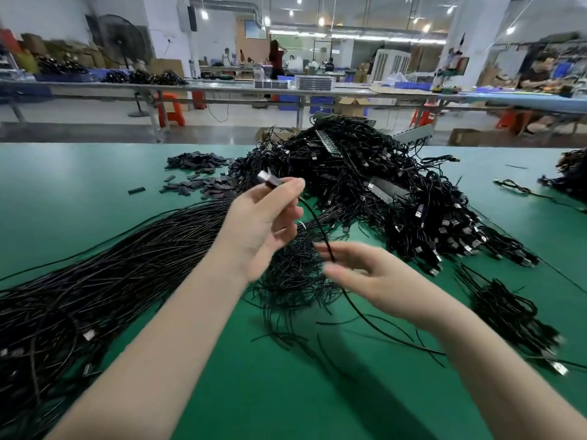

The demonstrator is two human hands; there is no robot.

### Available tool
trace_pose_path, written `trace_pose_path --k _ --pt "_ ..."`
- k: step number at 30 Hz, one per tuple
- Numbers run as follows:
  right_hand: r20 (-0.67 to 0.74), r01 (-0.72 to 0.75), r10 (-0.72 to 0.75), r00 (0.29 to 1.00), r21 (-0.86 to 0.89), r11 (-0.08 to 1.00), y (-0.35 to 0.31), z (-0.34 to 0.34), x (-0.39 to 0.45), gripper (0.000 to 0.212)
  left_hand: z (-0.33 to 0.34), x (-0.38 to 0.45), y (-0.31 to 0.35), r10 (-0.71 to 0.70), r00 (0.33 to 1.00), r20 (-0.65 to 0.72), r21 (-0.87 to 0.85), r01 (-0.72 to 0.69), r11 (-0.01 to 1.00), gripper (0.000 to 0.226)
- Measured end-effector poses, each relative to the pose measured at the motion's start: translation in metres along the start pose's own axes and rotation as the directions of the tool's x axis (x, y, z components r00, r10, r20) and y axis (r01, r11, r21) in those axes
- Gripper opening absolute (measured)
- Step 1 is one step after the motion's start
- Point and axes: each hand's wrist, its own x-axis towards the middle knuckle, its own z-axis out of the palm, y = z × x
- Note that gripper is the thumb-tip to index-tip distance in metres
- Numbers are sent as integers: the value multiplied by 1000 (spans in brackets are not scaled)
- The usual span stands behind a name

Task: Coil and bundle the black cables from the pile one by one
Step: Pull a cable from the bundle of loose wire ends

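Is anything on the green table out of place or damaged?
Nothing looks damaged. Small dark pieces lie scattered beside the cable pile, one stray piece apart from them on the green table.

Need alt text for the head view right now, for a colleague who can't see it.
The left hand pinches a black cable's USB plug above the green table, while the open right hand guides the cable below. A large tangled cable pile lies behind, and straight cables lie to the left.
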Motion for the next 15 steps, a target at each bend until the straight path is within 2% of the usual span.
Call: trace_pose_path --k 1,2,5,7,10,13,15 --pt "-83 88 -77 994 145 985 -10 9 8 21 7 1 -3 -9 1000 -4 -36 9 999 17" --pt "-149 145 -112 983 238 960 -20 18 15 18 12 2 -6 -13 1000 -10 -53 12 998 19" --pt "-244 225 -136 960 384 896 -36 38 27 27 16 0 -10 -10 999 35 53 8 999 35" --pt "-244 237 -143 959 418 877 -35 47 30 29 11 -2 -11 -15 996 92 125 3 992 44" --pt "-96 184 -157 983 504 844 -22 54 29 31 3 -6 -5 -70 980 187 205 31 978 47" --pt "221 -12 -136 966 562 827 -7 50 28 34 -3 -6 1 -136 951 278 104 111 988 42" --pt "353 -134 -60 934 499 856 1 45 27 38 -9 -5 6 -128 932 339 41 121 992 41"
